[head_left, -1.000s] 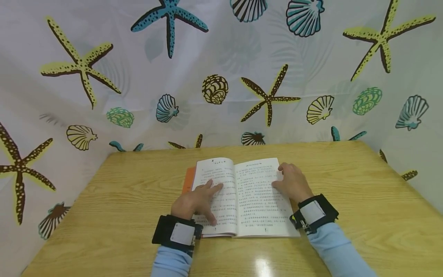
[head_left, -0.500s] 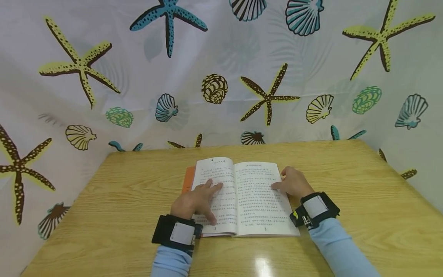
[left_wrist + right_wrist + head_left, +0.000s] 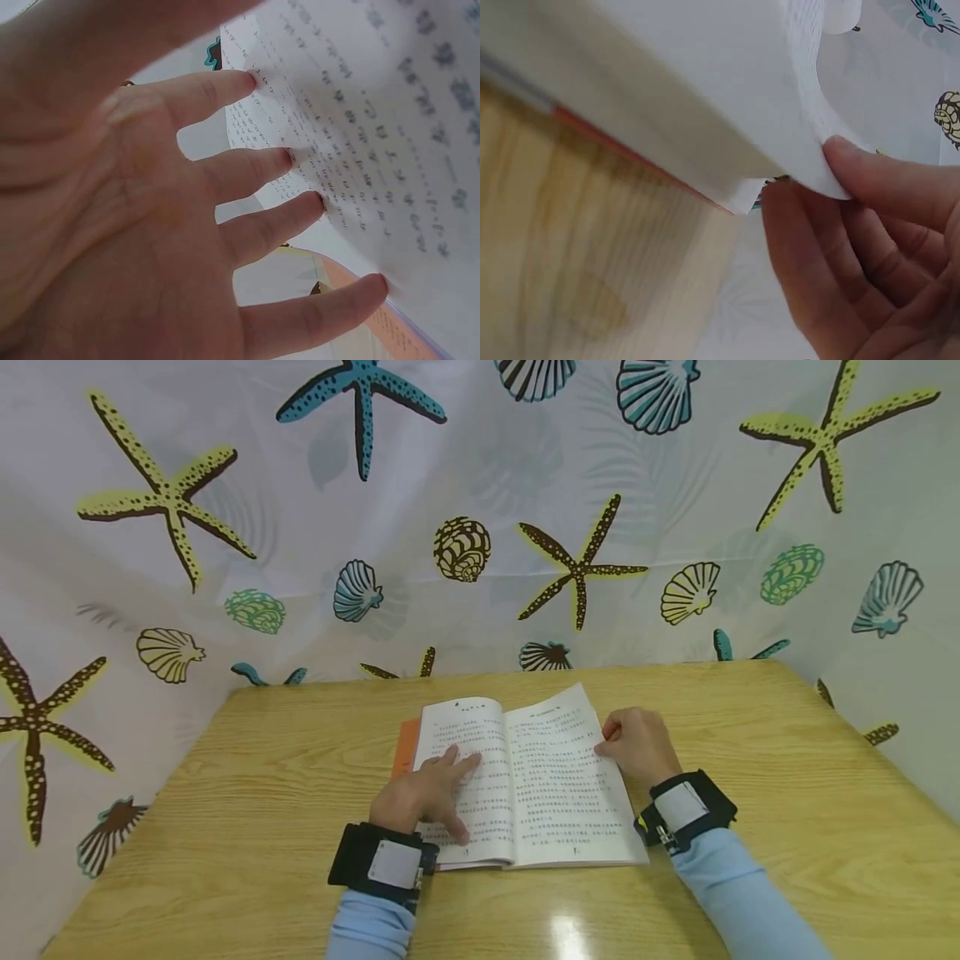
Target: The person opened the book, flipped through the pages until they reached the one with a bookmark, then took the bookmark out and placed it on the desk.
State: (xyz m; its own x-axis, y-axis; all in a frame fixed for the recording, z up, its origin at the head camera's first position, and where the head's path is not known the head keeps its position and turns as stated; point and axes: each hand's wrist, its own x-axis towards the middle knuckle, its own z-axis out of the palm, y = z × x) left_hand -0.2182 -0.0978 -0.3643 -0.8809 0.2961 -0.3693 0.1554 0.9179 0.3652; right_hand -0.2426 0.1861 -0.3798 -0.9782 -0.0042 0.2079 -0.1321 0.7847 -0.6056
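Note:
An open book (image 3: 555, 785) with printed pages lies on the table, an orange cover flap (image 3: 406, 745) showing at its left. My left hand (image 3: 423, 795) rests on the left page (image 3: 360, 142), fingers spread and straight, fingertips touching the paper in the left wrist view. At the right edge, my right hand (image 3: 641, 745) pinches a page (image 3: 810, 150) between thumb and curled fingers. That page's upper corner is lifted and bends upward. In the right wrist view the rest of the pages form a thick block beneath it.
The wooden table (image 3: 300, 760) extends around the book on all sides. Behind it and at both sides hangs a white cloth (image 3: 420, 593) printed with starfish and shells. Each wrist wears a black strap (image 3: 686, 812).
The right hand's fingers have curled in at the page edge, and the right page's upper corner has risen. The left hand has stayed in place on the left page.

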